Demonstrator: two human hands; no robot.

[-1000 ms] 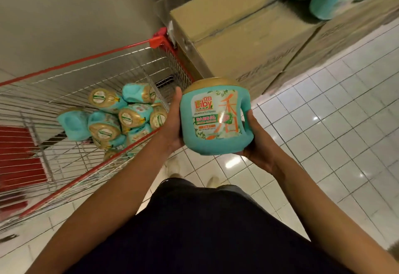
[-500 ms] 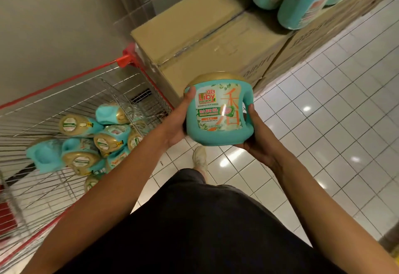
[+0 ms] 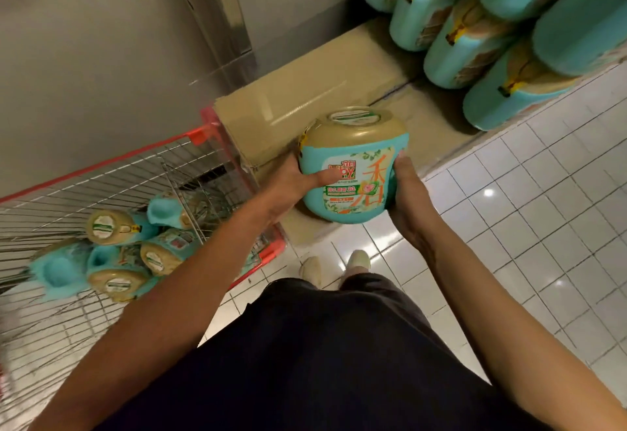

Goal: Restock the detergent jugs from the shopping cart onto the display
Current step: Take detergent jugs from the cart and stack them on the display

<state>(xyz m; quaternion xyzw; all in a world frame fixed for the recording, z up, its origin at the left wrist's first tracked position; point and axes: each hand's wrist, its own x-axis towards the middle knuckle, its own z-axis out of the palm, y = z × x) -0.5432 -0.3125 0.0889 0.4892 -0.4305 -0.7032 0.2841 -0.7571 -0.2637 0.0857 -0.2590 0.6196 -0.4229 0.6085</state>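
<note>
Jug [image 3: 353, 172] is hanging upright over the cardboard box's [image 3: 305, 91] near edge, my left grip [image 3: 297, 184] cupping one side and my right grip [image 3: 410, 199] wrapping the other, sharing its weight. Stacked jugs [image 3: 475, 40] are crowding the box's far end; more are lying in the cart [image 3: 200, 133].

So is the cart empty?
No, several teal jugs lie in the cart.
</note>
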